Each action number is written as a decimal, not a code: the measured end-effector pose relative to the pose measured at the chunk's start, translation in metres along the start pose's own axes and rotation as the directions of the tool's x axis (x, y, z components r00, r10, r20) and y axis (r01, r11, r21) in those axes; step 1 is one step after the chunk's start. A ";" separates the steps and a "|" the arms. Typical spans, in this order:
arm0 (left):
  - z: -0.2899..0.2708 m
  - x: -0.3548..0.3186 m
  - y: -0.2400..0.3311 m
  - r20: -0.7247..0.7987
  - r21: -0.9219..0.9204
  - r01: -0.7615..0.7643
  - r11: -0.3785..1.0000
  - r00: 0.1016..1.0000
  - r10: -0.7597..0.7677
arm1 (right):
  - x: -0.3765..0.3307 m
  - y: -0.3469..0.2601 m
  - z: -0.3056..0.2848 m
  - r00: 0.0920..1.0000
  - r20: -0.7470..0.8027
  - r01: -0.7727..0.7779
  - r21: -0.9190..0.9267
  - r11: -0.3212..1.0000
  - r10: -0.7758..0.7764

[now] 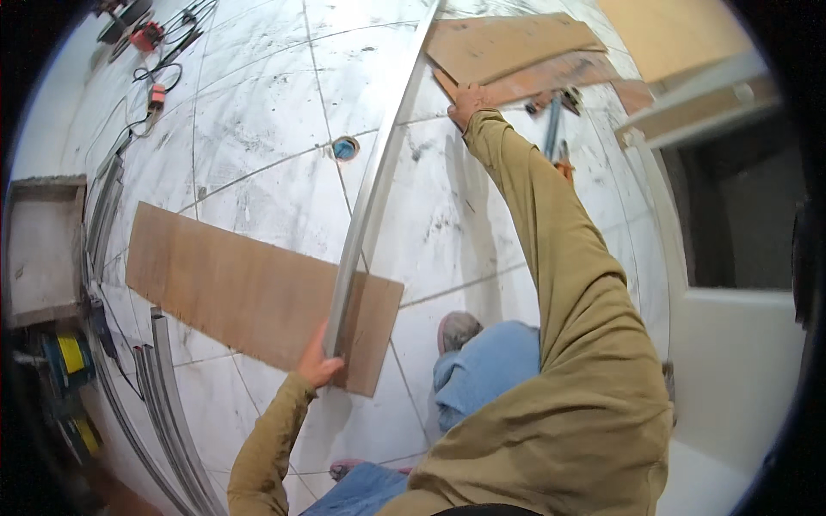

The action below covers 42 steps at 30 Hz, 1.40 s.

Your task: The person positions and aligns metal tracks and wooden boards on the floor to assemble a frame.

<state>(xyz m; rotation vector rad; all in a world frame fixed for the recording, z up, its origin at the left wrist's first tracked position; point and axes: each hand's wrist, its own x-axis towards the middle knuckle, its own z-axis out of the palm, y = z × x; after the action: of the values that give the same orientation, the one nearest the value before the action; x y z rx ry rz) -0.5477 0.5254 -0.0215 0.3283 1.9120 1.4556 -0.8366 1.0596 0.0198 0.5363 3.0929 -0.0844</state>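
Left grip (pixel 320 363) held the metal channel (pixel 354 241) by its near end over the near-left wooden panel (pixel 232 277), probably steadying it; right grip (pixel 470 105) touched far-right wooden panels (pixel 512 47), closure unclear.

Worn at the left of the person's head, the fisheye camera faces steeply down and forward over the tiled floor (pixel 249 120). The legs (pixel 490 365) sit close below it, while the long metal bar (pixel 371 189) stretches toward the far side and cables (pixel 169 88) lie far left.
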 end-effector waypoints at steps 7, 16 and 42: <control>-0.035 -0.017 0.060 -0.083 -0.017 0.287 0.958 0.954 -0.287 | 0.119 -0.009 0.040 0.999 -0.034 0.038 -0.120 0.992 -0.042; -0.030 -0.007 0.088 -0.124 -0.226 0.505 0.833 0.833 -0.539 | 0.157 0.047 0.063 0.971 -0.098 0.203 -0.139 0.969 -0.217; 0.000 -0.018 0.056 -0.232 0.245 0.316 0.916 0.937 -0.261 | 0.161 0.054 0.078 0.941 0.202 0.320 -0.789 0.525 -0.271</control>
<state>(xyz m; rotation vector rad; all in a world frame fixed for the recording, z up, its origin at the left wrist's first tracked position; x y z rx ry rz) -0.5463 0.5342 0.0363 0.0222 2.2209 1.0542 -0.9706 1.1605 -0.0626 -0.0549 2.6619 1.2466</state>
